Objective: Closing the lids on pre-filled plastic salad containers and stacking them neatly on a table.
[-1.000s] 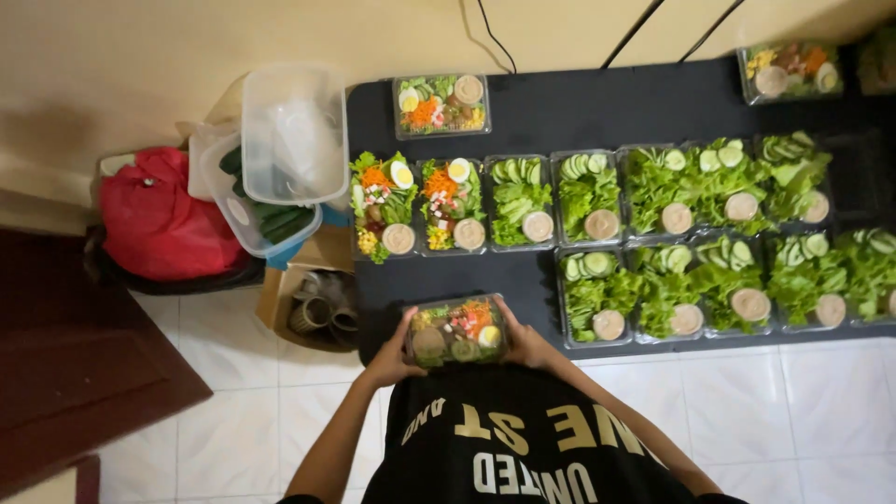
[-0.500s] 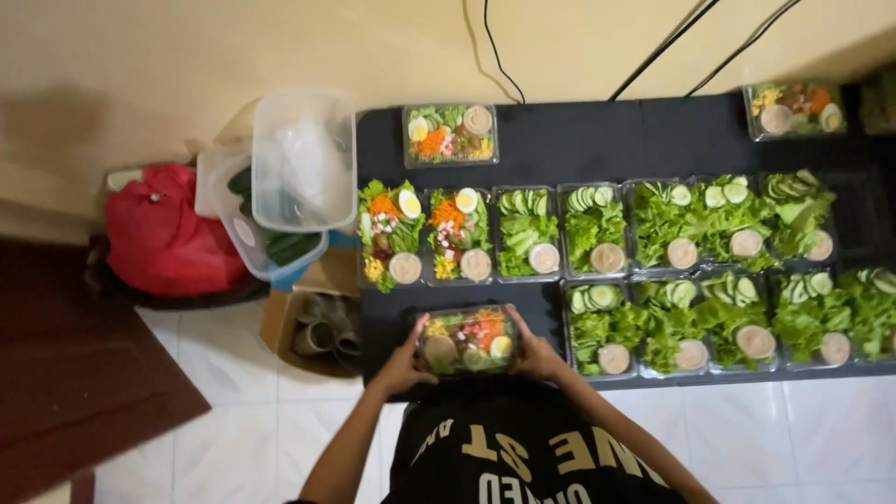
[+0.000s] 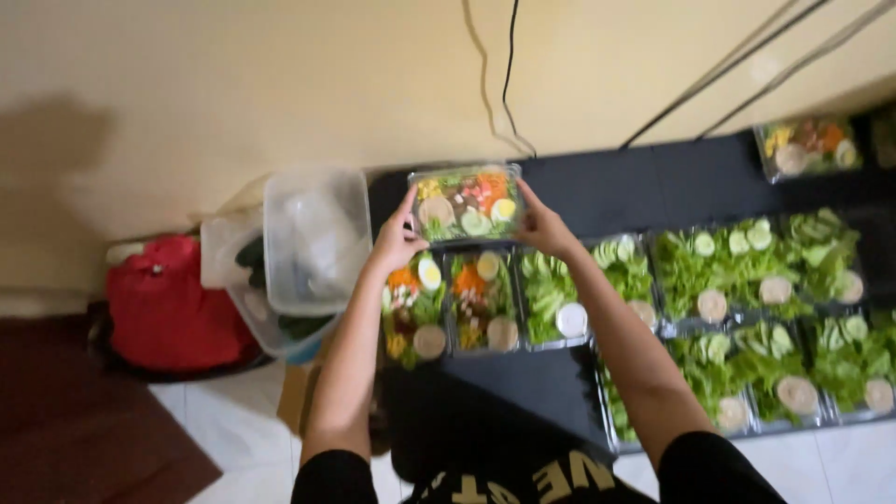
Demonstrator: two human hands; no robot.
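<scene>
Both hands up at the far end of the black surface (image 3: 616, 191), gripping one clear lidded salad box (image 3: 465, 201) between them. Left hand (image 3: 397, 241) clamps the box's left short side, fingers (image 3: 407, 207) curled round the edge; right hand (image 3: 541, 227) does the same on the right side, fingers closed on the rim. Box held level, likely so the filling stays put: egg half, cucumber slices, orange and red bits, a round sauce cup. It sits at the back of the surface close to the wall (image 3: 233, 84), above the row of boxes; can't tell if its base is touching down or just hovering, the view is soft there. Directly below it, two more mixed salad boxes (image 3: 453, 308) side by side with egg and sauce cups, then a long run of green-only boxes (image 3: 747, 271) of lettuce and cucumber in two rows, packed edge to edge, finished ones apparently grouped left. One more mixed box (image 3: 807, 147) alone at the far right corner. Off the surface to the left, stacked clear plastic tubs (image 3: 313, 238), some dark greens inside the lower one, and a red bag (image 3: 168, 308) on the floor beside them. Black cables (image 3: 509, 75) hang down the wall behind.
</scene>
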